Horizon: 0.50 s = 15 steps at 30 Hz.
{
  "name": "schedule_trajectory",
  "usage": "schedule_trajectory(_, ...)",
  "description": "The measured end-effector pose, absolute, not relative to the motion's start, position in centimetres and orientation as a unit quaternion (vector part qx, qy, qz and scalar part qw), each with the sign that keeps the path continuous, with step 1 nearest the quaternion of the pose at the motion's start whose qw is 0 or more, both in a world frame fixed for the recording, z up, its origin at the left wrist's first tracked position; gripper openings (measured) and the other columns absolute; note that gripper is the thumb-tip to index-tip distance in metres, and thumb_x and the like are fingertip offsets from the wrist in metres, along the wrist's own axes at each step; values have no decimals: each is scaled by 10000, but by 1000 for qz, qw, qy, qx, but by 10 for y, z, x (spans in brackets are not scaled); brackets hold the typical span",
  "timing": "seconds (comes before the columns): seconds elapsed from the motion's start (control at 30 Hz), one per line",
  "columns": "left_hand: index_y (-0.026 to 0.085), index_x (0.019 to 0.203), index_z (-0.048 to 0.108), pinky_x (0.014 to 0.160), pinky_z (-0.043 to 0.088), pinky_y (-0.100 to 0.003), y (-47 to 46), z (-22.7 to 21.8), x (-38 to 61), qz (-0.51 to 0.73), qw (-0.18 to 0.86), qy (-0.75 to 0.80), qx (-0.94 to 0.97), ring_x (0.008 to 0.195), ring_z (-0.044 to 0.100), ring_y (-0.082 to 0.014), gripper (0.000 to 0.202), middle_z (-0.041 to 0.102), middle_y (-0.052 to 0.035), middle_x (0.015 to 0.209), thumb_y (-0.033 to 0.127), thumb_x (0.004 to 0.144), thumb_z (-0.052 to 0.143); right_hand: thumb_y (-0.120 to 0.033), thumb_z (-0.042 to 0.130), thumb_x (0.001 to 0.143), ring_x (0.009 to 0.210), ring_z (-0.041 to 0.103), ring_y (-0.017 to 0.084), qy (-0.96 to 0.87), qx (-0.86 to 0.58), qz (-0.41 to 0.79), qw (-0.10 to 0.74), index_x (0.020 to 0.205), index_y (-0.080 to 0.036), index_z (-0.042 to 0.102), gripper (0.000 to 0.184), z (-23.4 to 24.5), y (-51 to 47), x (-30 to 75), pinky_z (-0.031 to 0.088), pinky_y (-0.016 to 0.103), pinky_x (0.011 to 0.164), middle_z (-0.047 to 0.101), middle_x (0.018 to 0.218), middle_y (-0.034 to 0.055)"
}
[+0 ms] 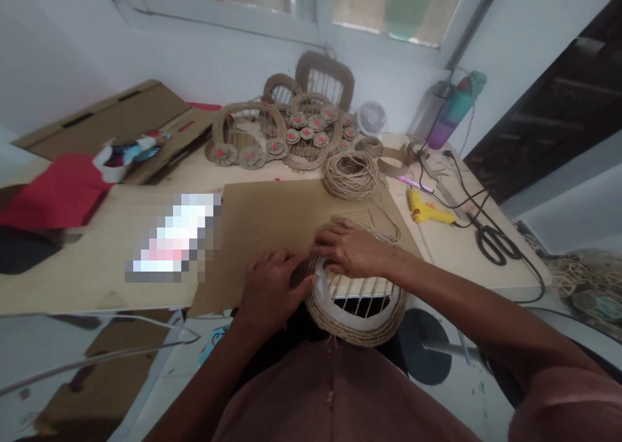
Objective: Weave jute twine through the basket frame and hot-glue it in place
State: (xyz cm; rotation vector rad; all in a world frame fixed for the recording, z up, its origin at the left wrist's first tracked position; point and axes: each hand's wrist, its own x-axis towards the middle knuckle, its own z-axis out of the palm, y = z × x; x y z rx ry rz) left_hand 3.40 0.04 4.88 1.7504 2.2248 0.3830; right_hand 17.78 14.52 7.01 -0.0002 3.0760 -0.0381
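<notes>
A half-wrapped jute-rope frame point(357, 315), oval with thin strings across its opening, lies at the table's near edge, partly on a sheet of cardboard point(265, 228). My left hand point(269, 290) presses against its left side, fingers curled on the rim. My right hand point(350, 247) lies over the frame's top left, fingers bent down onto the rope. A strand of twine runs from the frame toward a loose coil of jute rope point(350, 175) further back.
Finished jute frames with small flowers point(286, 127) stand at the back by the wall. A yellow glue gun point(427, 212), black scissors point(493, 241), cables and a small white fan point(372, 118) lie to the right. Red fabric point(53, 192) and cardboard boxes point(111, 115) lie to the left.
</notes>
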Motion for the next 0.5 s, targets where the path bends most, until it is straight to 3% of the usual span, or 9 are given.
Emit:
schedule_trajectory(0.2, 230, 1189, 659, 921, 436, -446, 18, 57, 38, 77, 136, 770, 618, 1072, 587, -314, 398, 679, -94, 1075, 373, 822, 603, -403, 639, 879, 1136, 490, 300, 998, 32, -1, 45, 1231, -138, 613, 442, 73, 150, 176, 283, 469, 996, 603, 1179, 147)
schedule_trajectory(0.5, 211, 1063, 683, 931, 401, -452, 56, 65, 32, 25, 115, 757, 643, 1081, 607, -324, 291, 711, -111, 1082, 334, 807, 619, -465, 652, 861, 1076, 529, 301, 991, 125, 23, 41, 1195, -113, 622, 486, 72, 147, 173, 301, 465, 978, 626, 1105, 156)
